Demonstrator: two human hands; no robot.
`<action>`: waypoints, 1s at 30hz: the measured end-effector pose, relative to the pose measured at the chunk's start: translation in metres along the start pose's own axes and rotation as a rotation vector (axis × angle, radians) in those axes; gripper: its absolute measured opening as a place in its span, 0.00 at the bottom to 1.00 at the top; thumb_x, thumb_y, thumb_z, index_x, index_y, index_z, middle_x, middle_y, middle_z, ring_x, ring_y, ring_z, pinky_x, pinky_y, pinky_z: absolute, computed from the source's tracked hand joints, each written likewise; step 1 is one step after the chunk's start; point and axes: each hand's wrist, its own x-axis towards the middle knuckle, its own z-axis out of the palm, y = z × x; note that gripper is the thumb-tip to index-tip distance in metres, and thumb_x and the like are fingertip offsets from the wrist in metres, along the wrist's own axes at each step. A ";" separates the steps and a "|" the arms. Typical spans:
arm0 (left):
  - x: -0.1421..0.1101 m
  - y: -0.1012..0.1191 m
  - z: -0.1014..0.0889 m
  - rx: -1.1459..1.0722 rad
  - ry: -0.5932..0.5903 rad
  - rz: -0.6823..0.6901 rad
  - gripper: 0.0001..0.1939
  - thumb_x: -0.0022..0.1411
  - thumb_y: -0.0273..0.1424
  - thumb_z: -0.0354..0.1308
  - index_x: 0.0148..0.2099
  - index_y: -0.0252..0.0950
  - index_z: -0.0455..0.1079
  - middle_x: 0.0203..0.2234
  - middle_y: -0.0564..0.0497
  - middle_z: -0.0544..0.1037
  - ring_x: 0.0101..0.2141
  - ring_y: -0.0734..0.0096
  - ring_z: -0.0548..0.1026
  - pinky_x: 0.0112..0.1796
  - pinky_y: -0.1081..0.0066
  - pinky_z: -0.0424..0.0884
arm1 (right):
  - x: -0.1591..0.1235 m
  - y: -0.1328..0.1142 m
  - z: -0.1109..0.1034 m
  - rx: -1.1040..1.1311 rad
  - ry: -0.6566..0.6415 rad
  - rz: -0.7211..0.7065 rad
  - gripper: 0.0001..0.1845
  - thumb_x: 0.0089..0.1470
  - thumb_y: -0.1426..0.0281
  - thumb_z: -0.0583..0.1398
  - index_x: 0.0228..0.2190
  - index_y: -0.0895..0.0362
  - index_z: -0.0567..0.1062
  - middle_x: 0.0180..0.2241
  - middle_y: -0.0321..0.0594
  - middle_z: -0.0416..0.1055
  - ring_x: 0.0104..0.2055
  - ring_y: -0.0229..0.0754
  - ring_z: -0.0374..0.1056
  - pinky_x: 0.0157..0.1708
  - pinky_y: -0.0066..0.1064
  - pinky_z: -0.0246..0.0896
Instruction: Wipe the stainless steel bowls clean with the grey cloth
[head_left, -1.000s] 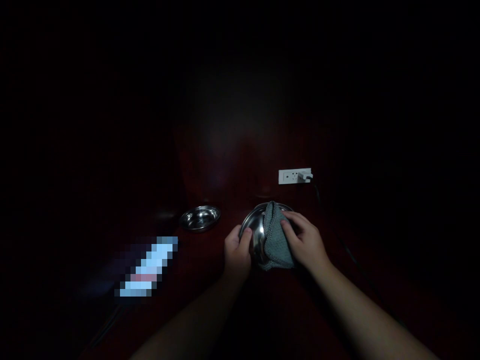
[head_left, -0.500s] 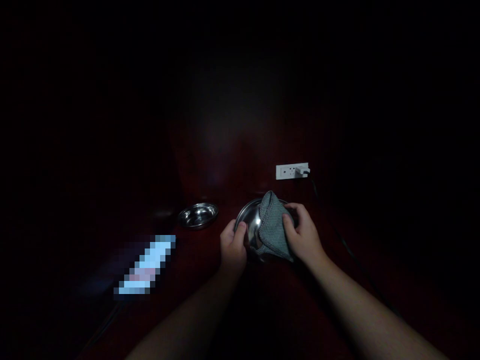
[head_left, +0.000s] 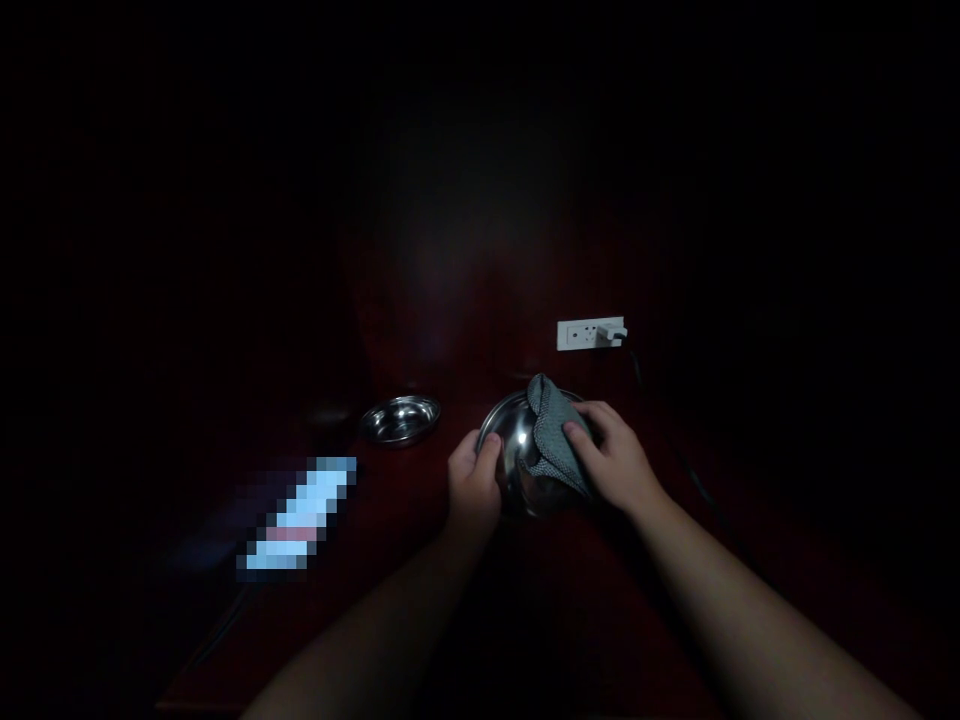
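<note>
A shiny round metal dish is held up in front of me, tilted, its inner side partly covered. My left hand is closed on its left rim, with the thumb over the edge. A grey-green cloth with a checked border lies folded over the dish's right side. My right hand grips the cloth against that side, thumb on top of the cloth and fingers around the far rim. Most of the dish's right half is hidden by cloth and hand.
A second shallow metal dish sits on the dark red table to the left. Nearer me lies a lit, pixelated screen with a cable. A white wall socket holds a plug, its cord trailing right. Surroundings are very dark.
The cloth has shifted slightly right and bunched more, baring more of the dish's metal surface. Both hands keep their grip. The whole view has shifted a little.
</note>
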 end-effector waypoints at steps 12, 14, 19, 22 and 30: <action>0.014 -0.003 -0.009 0.040 0.045 0.021 0.14 0.55 0.40 0.57 0.34 0.33 0.70 0.24 0.52 0.74 0.25 0.72 0.70 0.28 0.74 0.66 | -0.007 0.010 -0.002 0.064 -0.351 -0.106 0.50 0.40 0.74 0.61 0.62 0.58 0.47 0.63 0.52 0.50 0.63 0.53 0.50 0.59 0.48 0.48; 0.017 -0.003 -0.011 0.026 0.058 0.023 0.14 0.55 0.40 0.57 0.33 0.34 0.69 0.23 0.54 0.72 0.25 0.74 0.69 0.28 0.75 0.65 | -0.003 0.009 -0.002 0.121 -0.243 -0.031 0.40 0.39 0.76 0.59 0.57 0.57 0.58 0.57 0.50 0.61 0.57 0.52 0.60 0.55 0.46 0.56; 0.020 -0.002 -0.014 0.010 0.060 0.037 0.15 0.56 0.41 0.56 0.27 0.34 0.65 0.19 0.57 0.66 0.22 0.78 0.64 0.25 0.77 0.60 | 0.008 0.019 -0.003 0.547 0.206 0.501 0.13 0.42 0.70 0.58 0.34 0.55 0.69 0.29 0.37 0.73 0.28 0.43 0.70 0.27 0.36 0.68; 0.019 -0.001 -0.013 0.006 0.070 0.024 0.16 0.54 0.41 0.58 0.25 0.34 0.63 0.18 0.58 0.64 0.21 0.79 0.61 0.23 0.77 0.58 | 0.012 0.027 -0.004 0.798 0.357 0.735 0.09 0.41 0.68 0.60 0.29 0.56 0.70 0.24 0.35 0.72 0.24 0.41 0.69 0.22 0.32 0.67; 0.018 0.000 -0.013 0.033 0.054 0.001 0.16 0.53 0.41 0.58 0.24 0.35 0.61 0.17 0.58 0.62 0.20 0.79 0.60 0.22 0.77 0.57 | 0.014 0.030 -0.004 0.904 0.350 0.714 0.13 0.34 0.75 0.60 0.29 0.56 0.70 0.21 0.31 0.72 0.23 0.39 0.69 0.23 0.30 0.65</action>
